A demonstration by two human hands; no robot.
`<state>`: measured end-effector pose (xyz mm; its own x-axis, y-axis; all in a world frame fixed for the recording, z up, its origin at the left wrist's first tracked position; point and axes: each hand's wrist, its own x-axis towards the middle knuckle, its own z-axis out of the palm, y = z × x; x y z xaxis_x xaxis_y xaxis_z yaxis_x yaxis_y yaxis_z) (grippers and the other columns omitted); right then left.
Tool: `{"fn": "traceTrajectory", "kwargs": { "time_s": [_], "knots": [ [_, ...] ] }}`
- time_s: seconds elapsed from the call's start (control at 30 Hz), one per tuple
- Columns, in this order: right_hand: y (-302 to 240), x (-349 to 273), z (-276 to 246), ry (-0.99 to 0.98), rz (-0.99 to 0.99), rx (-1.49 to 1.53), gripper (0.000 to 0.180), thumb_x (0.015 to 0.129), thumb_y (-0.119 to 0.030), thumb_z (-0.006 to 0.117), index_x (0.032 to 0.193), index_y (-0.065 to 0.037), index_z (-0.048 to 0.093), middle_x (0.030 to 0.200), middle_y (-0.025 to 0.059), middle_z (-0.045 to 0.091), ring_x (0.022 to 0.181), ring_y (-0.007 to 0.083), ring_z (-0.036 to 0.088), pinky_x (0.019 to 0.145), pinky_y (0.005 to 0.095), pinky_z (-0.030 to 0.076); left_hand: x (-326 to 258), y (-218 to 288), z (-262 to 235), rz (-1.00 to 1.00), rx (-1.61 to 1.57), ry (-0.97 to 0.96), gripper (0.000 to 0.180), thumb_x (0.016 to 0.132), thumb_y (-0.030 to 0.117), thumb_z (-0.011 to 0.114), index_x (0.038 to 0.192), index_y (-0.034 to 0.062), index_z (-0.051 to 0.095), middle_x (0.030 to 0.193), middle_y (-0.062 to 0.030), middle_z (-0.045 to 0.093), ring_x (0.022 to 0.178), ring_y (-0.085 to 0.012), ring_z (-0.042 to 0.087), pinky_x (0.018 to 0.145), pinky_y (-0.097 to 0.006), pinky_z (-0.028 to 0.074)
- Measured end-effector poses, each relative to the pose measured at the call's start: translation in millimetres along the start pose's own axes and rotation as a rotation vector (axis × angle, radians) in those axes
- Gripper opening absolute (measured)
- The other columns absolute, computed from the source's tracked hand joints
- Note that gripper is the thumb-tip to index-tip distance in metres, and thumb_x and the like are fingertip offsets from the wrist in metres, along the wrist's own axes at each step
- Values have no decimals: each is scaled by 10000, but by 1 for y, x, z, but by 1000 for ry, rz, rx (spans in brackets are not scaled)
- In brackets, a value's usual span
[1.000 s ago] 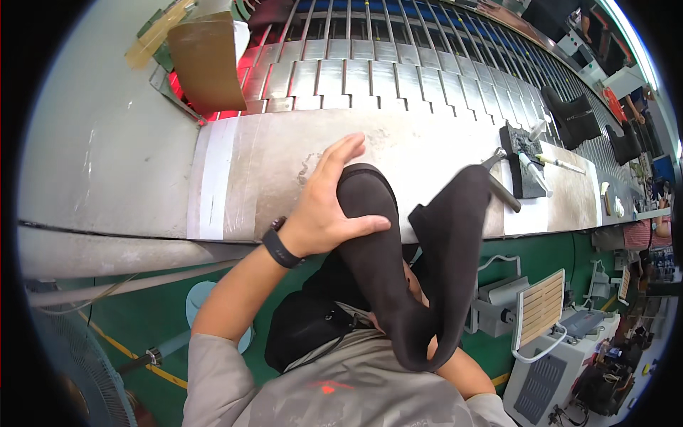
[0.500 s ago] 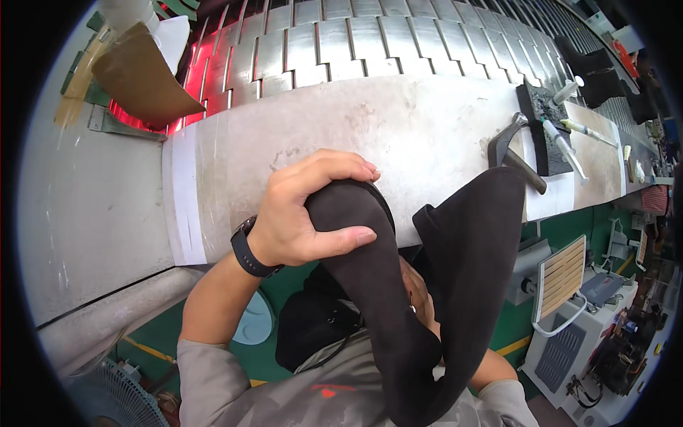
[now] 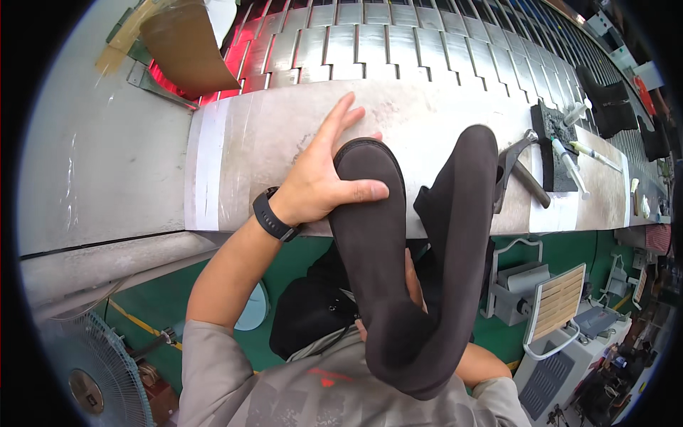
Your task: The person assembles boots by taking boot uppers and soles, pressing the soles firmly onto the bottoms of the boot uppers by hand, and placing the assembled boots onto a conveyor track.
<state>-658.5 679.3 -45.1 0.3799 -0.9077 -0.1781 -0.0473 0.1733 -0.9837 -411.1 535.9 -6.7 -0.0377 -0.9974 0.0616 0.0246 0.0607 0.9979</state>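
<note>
A tall dark brown boot (image 3: 371, 235) with a smooth, suede-like surface is held in front of my body, bent into a U. Its rounded toe, with a black edge, points away from me on the left. The long shaft (image 3: 466, 249) rises on the right, and the bend lies low near my shirt. My left hand (image 3: 320, 171) rests against the toe, thumb across its top and fingers stretched apart past its far left side. Behind the boot, my right hand (image 3: 413, 281) holds it from within the bend; most of its fingers are hidden.
A pale worktop (image 3: 277, 135) lies beyond the boot, with a hammer (image 3: 525, 171), a black foam block (image 3: 555, 142) and syringes (image 3: 569, 167) at right. Metal conveyor slats (image 3: 370, 50) run behind it. A fan (image 3: 92, 384) stands lower left, a slatted seat (image 3: 558, 302) lower right.
My left hand has loosened from wrapping the toe, its fingers now spread. The boot has turned more upright, its toe and shaft further from me. The view has shifted slightly.
</note>
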Motion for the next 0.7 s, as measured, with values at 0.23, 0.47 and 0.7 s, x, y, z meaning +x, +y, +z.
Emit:
{"fn": "traceTrajectory", "kwargs": {
  "time_s": [0.23, 0.47, 0.7],
  "knots": [
    [-15, 5, -13, -136, -89, -168, 590, 1029, -315, 734, 1501, 9, 589, 1506, 160, 624, 1459, 261, 540, 1247, 396, 386, 11, 13, -11, 30, 228, -221, 810, 827, 205, 902, 1533, -4, 562, 1365, -163, 718, 1297, -233, 669, 1120, -377, 515],
    [-27, 7, -20, -219, -191, -283, 600, 1022, -302, 751, 1496, 24, 579, 1484, 168, 633, 1426, 260, 567, 1215, 387, 420, 9, 12, 3, 43, 217, -30, 510, 877, 259, 872, 1287, -6, 723, 1133, -121, 785, 1064, -209, 729, 982, -355, 565],
    [-89, 26, -54, -351, -322, -621, 612, 1016, -290, 768, 1492, 39, 569, 1461, 176, 642, 1392, 260, 593, 1184, 378, 454, 31, -5, -1, -154, -136, 94, 430, 1007, 242, 762, 1337, -24, 690, 1167, -90, 739, 1066, -180, 699, 965, -334, 563]
  ]
}}
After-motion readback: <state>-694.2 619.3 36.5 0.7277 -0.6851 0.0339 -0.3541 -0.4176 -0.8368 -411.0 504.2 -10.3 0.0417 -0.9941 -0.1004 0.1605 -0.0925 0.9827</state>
